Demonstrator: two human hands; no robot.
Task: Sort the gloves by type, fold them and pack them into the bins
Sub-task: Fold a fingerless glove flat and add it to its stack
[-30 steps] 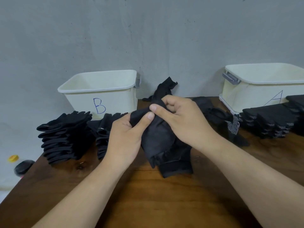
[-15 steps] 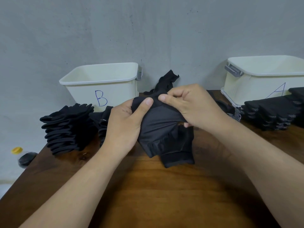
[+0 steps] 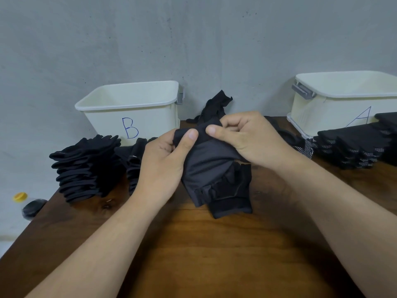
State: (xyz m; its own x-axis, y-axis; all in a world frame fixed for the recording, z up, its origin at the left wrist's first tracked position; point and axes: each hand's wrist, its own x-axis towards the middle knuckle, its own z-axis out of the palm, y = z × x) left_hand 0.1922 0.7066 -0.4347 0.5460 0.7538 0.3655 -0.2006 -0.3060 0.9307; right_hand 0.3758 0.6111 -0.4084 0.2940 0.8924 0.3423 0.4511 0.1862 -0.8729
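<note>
Where left hand [image 3: 161, 168] and right hand [image 3: 253, 140] meet, glove [image 3: 214, 168] hangs below | both hands — pinching its top edge

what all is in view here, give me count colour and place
bin B: one, cream, back left
bin A: one, cream, back right
plain glove stacks: two, black, before bin B
dotted glove stacks: count unclear, black with white dots, before bin A
loose gloves: count unclear, black, between the bins
held glove bundle: one, black, centre
table: one, brown wood
yellow cap: one, beyond table's left edge
left hand: grips bundle
right hand: pinches bundle's top
</note>
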